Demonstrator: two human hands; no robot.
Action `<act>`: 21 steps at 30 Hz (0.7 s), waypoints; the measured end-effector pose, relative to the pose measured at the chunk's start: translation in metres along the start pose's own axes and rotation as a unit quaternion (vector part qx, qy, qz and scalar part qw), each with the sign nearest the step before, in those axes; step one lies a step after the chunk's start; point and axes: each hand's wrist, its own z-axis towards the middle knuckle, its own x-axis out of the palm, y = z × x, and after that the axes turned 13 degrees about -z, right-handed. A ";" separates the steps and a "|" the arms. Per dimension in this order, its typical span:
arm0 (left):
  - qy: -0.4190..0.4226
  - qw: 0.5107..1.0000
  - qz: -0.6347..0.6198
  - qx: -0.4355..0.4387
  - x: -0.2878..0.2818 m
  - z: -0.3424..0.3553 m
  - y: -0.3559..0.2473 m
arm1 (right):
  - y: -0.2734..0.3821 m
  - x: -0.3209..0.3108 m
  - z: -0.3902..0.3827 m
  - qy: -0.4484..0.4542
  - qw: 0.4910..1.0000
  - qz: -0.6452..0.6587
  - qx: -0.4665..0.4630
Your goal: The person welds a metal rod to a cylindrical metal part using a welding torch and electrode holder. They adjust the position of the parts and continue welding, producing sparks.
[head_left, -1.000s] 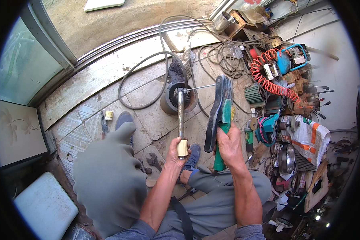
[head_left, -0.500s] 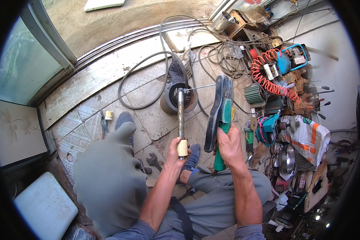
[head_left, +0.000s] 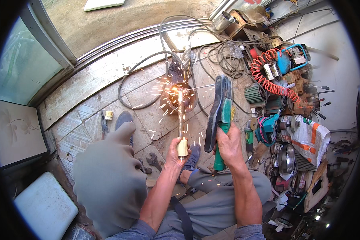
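My left hand [head_left: 174, 155] is closed around the lower end of an upright metal rod [head_left: 181, 120], by a short pale-yellow sleeve [head_left: 183, 147]. In my right hand [head_left: 231, 147] is a welding electrode holder [head_left: 225, 114] with a green handle and a black lever. A thin welding electrode [head_left: 204, 86] reaches left from its jaws to the rod's top end. Bright orange sparks [head_left: 164, 90] spray around that contact and hide the exact touching point. Behind it, partly hidden by the glow, a round metal housing [head_left: 168, 105] stands on the tiles.
Black cables [head_left: 136, 107] loop over the floor toward the door track. Pliers [head_left: 104, 127], a yellow roll [head_left: 109, 115] and a wrench [head_left: 152, 160] lie near my feet. At right are a red coiled hose [head_left: 264, 80], a teal power tool [head_left: 269, 130] and a white sack [head_left: 308, 138].
Sparks and an orange glow have appeared at the rod's top, where the electrode meets it. Both hands keep nearly the same places and grips.
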 end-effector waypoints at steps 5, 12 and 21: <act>0.015 1.000 0.006 -0.006 -0.002 0.001 0.000 | -0.018 0.000 0.005 -0.020 0.999 -0.028 -0.033; 0.007 1.000 0.022 0.009 -0.001 0.000 0.001 | -0.015 0.002 0.002 -0.068 0.990 -0.106 -0.066; -0.013 1.000 0.024 0.007 0.000 0.002 0.002 | -0.003 -0.005 -0.002 -0.029 0.999 -0.035 -0.011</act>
